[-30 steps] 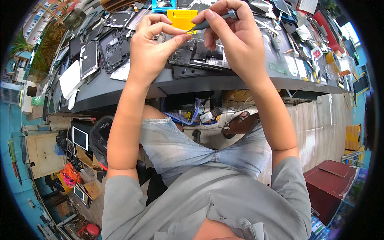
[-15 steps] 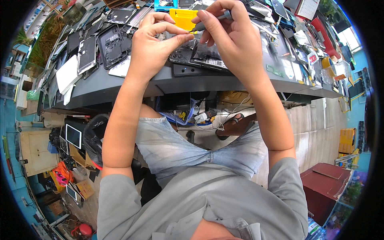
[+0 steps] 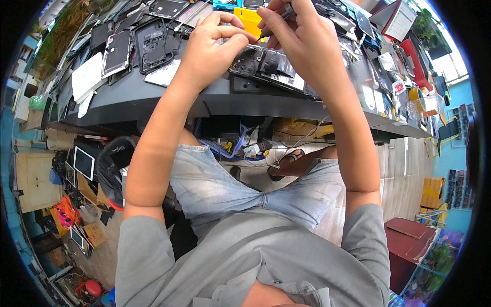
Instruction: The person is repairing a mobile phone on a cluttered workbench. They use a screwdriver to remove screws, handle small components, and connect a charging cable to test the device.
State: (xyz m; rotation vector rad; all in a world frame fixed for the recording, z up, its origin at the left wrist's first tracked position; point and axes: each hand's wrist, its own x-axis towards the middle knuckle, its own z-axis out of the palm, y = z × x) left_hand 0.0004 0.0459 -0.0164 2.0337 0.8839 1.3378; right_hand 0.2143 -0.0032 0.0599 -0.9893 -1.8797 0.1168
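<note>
We look first at the fingers of our right hand [image 3: 309,38]. They are wrapped round a dark grey pen-shaped tool [image 3: 265,33], and its thin end points down and to the left. The tool is up in the air over the bench, in the gap between our two hands. On our left hand [image 3: 212,53], the thumb and first finger come close together near the thin end. We cannot tell if they pinch a tiny thing or if the tool touches them.

Just past our fingers is a bright yellow plastic block [image 3: 249,19], and behind it a light blue plastic box [image 3: 227,4]. Nearer to us, below our hands, we see a dark flat gadget part with round spots [image 3: 245,62]. Right beside it is a black piece with a white label [image 3: 291,81]. A long flat black bar [image 3: 255,86] lies in front of them.

To the left we see a shallow black plastic case with rounded corners [image 3: 153,46], a dark flat panel with a pale rim [image 3: 116,53] and a crumpled white paper sheet [image 3: 91,77] near the edge. All this lies on the dark grey bench [image 3: 133,105].

Far to the right, we see a white paper calendar with a red stand [image 3: 399,21] and a roll of yellow tape [image 3: 417,98]. Under the bench, we spot a blue plastic basket [image 3: 240,142]. On the floor at the right sits a dark red box [image 3: 409,238].
</note>
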